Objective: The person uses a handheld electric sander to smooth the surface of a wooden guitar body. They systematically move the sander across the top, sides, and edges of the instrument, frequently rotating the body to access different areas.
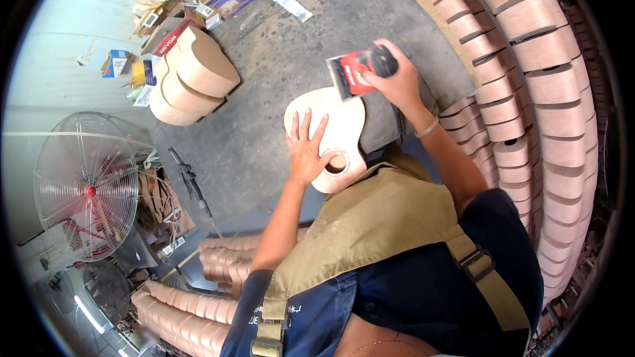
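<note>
Your dark workbench (245,145) has long rows of curved wooden pieces (555,86) along its right side and a small wooden stack (208,69) toward its left edge. A guitar-shaped body (340,119) lies flat at its near edge. Over the bench's middle, your red-and-black sander (357,73) sits in your right hand (399,82), fingers wrapped round it; your left hand (306,155) lies fingers spread on the body, gripping nothing.

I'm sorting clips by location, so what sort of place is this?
Probably a stringed-instrument workshop: a guitar-shaped wooden body lies under the left hand, the right hand grips what looks like a power sander, and long rows of similar wooden bodies line the right side.
</note>
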Motion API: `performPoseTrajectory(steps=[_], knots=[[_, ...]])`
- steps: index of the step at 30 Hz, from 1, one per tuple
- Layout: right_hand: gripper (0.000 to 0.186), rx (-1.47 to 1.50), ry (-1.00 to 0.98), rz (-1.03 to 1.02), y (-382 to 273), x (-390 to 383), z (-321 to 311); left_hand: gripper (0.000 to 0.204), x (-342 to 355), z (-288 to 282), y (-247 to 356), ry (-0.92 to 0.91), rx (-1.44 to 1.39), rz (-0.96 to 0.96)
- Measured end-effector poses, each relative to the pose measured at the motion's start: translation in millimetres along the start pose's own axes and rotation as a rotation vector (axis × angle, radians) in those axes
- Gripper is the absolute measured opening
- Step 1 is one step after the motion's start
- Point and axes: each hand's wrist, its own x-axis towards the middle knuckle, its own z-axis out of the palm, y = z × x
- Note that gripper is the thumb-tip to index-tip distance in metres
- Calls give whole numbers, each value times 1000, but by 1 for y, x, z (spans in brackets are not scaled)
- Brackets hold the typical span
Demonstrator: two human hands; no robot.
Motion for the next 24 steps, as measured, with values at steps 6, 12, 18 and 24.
performPoseTrajectory(steps=[6, 12, 18, 24], knots=[[52, 315, 81, 553, 5, -26, -21, 104, 0, -2, 0, -20, 32, -3], [63, 142, -262, 229, 25, 51, 35, 106, -1, -2, 1, -8, -38, -26], [70, 80, -712, 86, -19, 86, 133, 107, -4, -6, 5, -6, -50, -65], [71, 147, -821, 126, -24, 91, 160, 107, -3, -5, 4, 16, -70, -67]])
